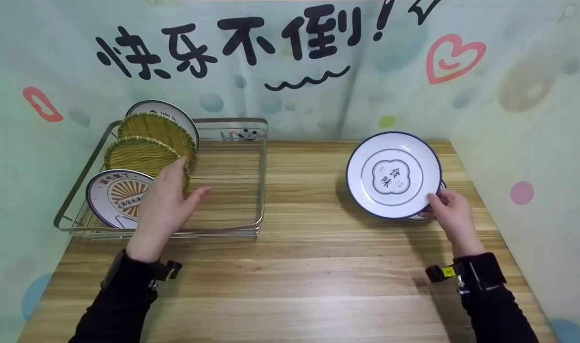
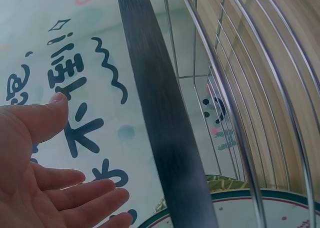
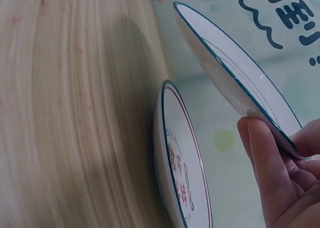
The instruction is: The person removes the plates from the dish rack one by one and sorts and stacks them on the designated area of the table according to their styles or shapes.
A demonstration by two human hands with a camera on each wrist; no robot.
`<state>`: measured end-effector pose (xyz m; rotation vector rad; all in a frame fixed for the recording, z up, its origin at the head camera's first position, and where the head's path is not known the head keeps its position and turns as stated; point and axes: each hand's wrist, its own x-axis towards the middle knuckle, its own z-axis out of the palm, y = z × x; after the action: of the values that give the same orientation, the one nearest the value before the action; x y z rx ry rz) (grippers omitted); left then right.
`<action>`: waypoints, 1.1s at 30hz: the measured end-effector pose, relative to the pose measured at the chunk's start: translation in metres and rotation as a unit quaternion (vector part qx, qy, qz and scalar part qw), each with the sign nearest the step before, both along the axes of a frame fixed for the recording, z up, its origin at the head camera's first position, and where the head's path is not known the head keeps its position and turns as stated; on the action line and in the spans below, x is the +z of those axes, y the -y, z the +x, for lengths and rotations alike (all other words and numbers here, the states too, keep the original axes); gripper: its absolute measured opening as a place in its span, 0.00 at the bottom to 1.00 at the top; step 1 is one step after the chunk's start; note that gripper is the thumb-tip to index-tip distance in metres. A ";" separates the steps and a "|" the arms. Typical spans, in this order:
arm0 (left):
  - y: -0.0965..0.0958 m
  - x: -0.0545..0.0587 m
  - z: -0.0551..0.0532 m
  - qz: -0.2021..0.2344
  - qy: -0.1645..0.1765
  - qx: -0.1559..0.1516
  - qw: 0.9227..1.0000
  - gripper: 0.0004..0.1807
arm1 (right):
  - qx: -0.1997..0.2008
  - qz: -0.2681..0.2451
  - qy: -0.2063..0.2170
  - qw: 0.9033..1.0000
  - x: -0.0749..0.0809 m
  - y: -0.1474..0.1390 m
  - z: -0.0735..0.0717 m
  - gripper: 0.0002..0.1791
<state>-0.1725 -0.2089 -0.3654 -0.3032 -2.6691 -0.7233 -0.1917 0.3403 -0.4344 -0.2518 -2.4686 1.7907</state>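
Note:
In the head view my right hand pinches the lower right rim of a white plate with a blue edge and a printed centre. The right wrist view shows this plate raised and tilted, apart from a second plate with red print lying on the table. My left hand hovers over the wire rack with straight fingers and thumb spread, holding nothing. Near it, a plate with a sunburst print and two woven bamboo plates lean in the rack. Part of the sunburst plate is hidden behind the hand.
Another white plate stands at the rack's back left. Wood-grain table lies between rack and plates and in front of them. A printed backdrop closes off the back and sides.

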 end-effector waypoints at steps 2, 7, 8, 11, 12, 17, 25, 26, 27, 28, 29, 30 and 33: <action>0.002 -0.001 0.001 0.004 0.000 0.003 1.000 0.42 | -0.005 0.007 0.010 1.000 0.000 -0.003 0.000 0.26; 0.006 -0.001 0.003 0.011 0.004 0.007 1.000 0.42 | -0.011 0.011 0.022 1.000 -0.002 -0.010 0.000 0.27; 0.007 -0.001 0.004 0.011 0.004 0.009 1.000 0.42 | -0.010 0.008 0.023 1.000 -0.003 -0.012 0.000 0.27; 0.010 0.000 0.004 0.013 -0.002 0.012 1.000 0.41 | -0.010 -0.004 0.027 1.000 -0.005 -0.017 0.000 0.27; 0.011 0.000 0.005 0.013 -0.003 0.013 1.000 0.41 | -0.010 -0.007 0.028 1.000 -0.006 -0.018 0.000 0.27; 0.013 0.002 0.005 0.014 -0.012 0.019 1.000 0.41 | -0.013 -0.027 0.032 0.999 -0.009 -0.026 0.000 0.26; 0.021 0.001 0.008 0.017 -0.052 0.025 0.998 0.39 | -0.034 -0.020 0.042 0.998 -0.013 -0.032 -0.002 0.26; 0.022 0.002 0.009 0.018 -0.058 0.025 0.998 0.39 | -0.037 -0.022 0.042 0.998 -0.013 -0.033 -0.002 0.26; 0.022 0.002 0.009 0.019 -0.061 0.025 0.998 0.39 | -0.038 -0.022 0.044 0.998 -0.014 -0.034 -0.002 0.26; 0.023 0.002 0.010 0.019 -0.066 0.026 0.997 0.39 | -0.039 -0.024 0.045 0.998 -0.015 -0.034 -0.001 0.26; 0.024 0.003 0.010 0.018 -0.070 0.026 0.997 0.39 | -0.039 -0.027 0.047 0.998 -0.015 -0.035 -0.001 0.26; 0.025 0.003 0.010 0.015 -0.075 0.028 0.997 0.39 | -0.039 -0.028 0.050 0.998 -0.016 -0.036 -0.001 0.26; 0.029 0.004 0.010 0.007 -0.092 0.033 0.995 0.39 | -0.039 -0.026 0.058 0.997 -0.018 -0.039 -0.001 0.26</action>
<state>-0.1622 -0.2379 -0.3616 -0.2642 -2.4865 -0.6594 -0.1923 0.3789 -0.4524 -0.4620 -2.4517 1.8614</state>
